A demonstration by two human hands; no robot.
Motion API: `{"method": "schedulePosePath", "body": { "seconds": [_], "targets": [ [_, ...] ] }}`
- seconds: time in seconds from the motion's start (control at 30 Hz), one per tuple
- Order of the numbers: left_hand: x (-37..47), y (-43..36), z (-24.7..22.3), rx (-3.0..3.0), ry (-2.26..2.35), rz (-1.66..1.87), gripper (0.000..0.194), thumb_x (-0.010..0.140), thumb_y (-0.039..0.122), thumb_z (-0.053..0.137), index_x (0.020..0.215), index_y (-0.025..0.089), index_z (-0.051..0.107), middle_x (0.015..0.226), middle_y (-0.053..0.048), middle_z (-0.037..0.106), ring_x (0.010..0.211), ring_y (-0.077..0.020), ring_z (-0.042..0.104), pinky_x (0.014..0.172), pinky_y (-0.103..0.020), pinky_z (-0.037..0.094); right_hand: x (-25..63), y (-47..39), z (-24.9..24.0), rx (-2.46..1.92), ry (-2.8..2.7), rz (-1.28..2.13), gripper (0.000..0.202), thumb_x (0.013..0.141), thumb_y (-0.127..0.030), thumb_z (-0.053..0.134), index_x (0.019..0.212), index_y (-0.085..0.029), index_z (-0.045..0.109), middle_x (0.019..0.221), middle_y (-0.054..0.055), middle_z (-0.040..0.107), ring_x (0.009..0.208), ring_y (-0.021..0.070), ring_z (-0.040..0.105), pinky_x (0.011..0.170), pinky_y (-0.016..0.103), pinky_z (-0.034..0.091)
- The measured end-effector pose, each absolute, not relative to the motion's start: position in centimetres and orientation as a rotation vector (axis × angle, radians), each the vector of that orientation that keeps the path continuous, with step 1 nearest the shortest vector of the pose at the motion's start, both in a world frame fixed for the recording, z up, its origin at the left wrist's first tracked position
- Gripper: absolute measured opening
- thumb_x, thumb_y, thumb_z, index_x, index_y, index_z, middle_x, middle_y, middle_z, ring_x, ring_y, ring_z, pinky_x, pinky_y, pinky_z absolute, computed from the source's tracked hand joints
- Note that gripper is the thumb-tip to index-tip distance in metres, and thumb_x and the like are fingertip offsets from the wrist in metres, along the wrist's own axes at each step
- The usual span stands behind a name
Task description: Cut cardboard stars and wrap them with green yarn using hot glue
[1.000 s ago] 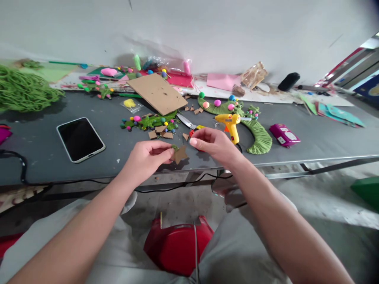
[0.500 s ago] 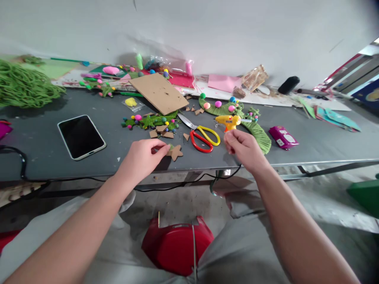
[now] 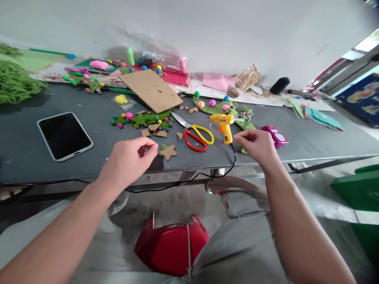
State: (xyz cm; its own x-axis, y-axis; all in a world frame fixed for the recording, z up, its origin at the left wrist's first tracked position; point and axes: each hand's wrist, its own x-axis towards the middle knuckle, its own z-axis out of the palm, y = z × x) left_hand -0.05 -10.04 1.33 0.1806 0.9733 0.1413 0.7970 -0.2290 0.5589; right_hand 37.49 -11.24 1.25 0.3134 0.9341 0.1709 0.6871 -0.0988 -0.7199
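Note:
My left hand [image 3: 133, 156] hovers at the table's front edge, thumb and fingertips pinched together; anything between them is too small to see. Just right of its fingertips lies a cardboard star [image 3: 168, 152] with a bit of green on its upper left. My right hand [image 3: 257, 144] is beside the handle of a yellow glue gun [image 3: 226, 128], apart from it. Its thumb and forefinger are pressed together, and whether they hold anything is hidden. Scissors [image 3: 197, 136] with one red and one yellow handle lie between the hands. Behind the right hand is a green yarn-wrapped ring [image 3: 216, 107] with pompoms.
Cardboard scraps [image 3: 155, 130] and a green pompom piece [image 3: 142, 119] lie behind the star. A phone [image 3: 65, 136] is at left, a purple packet [image 3: 275, 136] at right. A cardboard sheet [image 3: 154, 90] lies farther back. The black cord [image 3: 177, 184] hangs along the front edge.
My right hand has moved right, off the glue gun's handle, which now shows fully. My left hand has drawn slightly away from the cardboard star. The view has shifted to the right.

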Motion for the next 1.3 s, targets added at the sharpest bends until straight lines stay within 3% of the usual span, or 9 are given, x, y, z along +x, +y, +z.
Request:
{"method": "schedulePosePath", "body": {
  "seconds": [0.17, 0.47, 0.67, 0.73, 0.93, 1.13, 1.3],
  "targets": [
    [0.1, -10.1, 1.4, 2.157, 1.65, 0.678, 0.022, 0.09, 0.041, 0.06, 0.084, 0.023, 0.072, 0.068, 0.0, 0.068, 0.058, -0.0153, 0.058, 0.06, -0.029, 0.04, 37.1, -10.2, 0.3, -2.048, -1.524, 0.331, 0.044, 0.068, -0.056, 0.082, 0.087, -0.017, 0.078, 0.08, 0.007, 0.074, 0.07, 0.0192, 0.061, 0.062, 0.032, 0.043],
    [0.3, -10.2, 1.3, 2.169, 1.623, 0.69, 0.021, 0.091, 0.039, 0.06, 0.085, 0.024, 0.074, 0.07, 0.002, 0.07, 0.06, -0.0146, 0.059, 0.061, -0.027, 0.042, 36.1, -9.5, 0.0, -2.142, -1.626, 0.247, 0.029, 0.076, -0.044, 0.075, 0.081, -0.016, 0.075, 0.073, 0.005, 0.071, 0.065, 0.0177, 0.061, 0.062, 0.031, 0.041],
    [0.7, -10.4, 1.5, 2.115, 1.573, 0.77, 0.02, 0.091, 0.038, 0.062, 0.086, 0.022, 0.074, 0.074, 0.0, 0.072, 0.063, -0.016, 0.062, 0.064, -0.029, 0.046, 35.1, -11.9, 1.9, -1.963, -1.505, 0.195, 0.043, 0.07, -0.055, 0.082, 0.087, -0.017, 0.075, 0.072, 0.003, 0.068, 0.066, 0.0166, 0.057, 0.062, 0.031, 0.042],
    [1.2, -10.6, 1.8, 1.965, 1.456, 0.797, 0.021, 0.091, 0.039, 0.063, 0.089, 0.022, 0.075, 0.079, -0.002, 0.075, 0.064, -0.0165, 0.063, 0.062, -0.029, 0.049, 33.6, -12.9, 2.8, -1.808, -1.476, 0.348, 0.039, 0.076, -0.057, 0.079, 0.084, -0.018, 0.075, 0.071, 0.002, 0.067, 0.062, 0.0137, 0.052, 0.057, 0.029, 0.039],
    [2.8, -11.0, 2.4, 1.606, 1.045, 0.818, 0.026, 0.088, 0.04, 0.072, 0.106, 0.021, 0.077, 0.09, -0.006, 0.077, 0.069, -0.016, 0.067, 0.059, -0.026, 0.056, 28.0, -12.8, 3.6, -1.532, -1.59, 0.983, 0.04, 0.075, -0.058, 0.081, 0.078, -0.018, 0.074, 0.067, 0.001, 0.064, 0.058, 0.0112, 0.046, 0.051, 0.027, 0.033],
    [3.0, -11.2, 1.8, 1.549, 0.934, 0.814, 0.026, 0.089, 0.037, 0.073, 0.108, 0.021, 0.077, 0.094, -0.006, 0.077, 0.082, -0.0187, 0.072, 0.067, -0.026, 0.06, 25.5, -11.9, 2.6, -1.394, -1.637, 1.124, 0.039, 0.074, -0.056, 0.082, 0.081, -0.018, 0.073, 0.064, -0.002, 0.058, 0.056, 0.0092, 0.039, 0.049, 0.026, 0.028],
    [2.6, -11.4, 1.7, 1.562, 0.956, 0.844, 0.025, 0.087, 0.039, 0.075, 0.104, 0.021, 0.078, 0.092, -0.005, 0.077, 0.08, -0.0179, 0.072, 0.071, -0.028, 0.06, 24.4, -11.8, 2.3, -1.369, -1.654, 1.163, 0.035, 0.076, -0.051, 0.082, 0.08, -0.017, 0.073, 0.061, -0.003, 0.054, 0.056, 0.0081, 0.037, 0.048, 0.025, 0.027]
  ]
}}
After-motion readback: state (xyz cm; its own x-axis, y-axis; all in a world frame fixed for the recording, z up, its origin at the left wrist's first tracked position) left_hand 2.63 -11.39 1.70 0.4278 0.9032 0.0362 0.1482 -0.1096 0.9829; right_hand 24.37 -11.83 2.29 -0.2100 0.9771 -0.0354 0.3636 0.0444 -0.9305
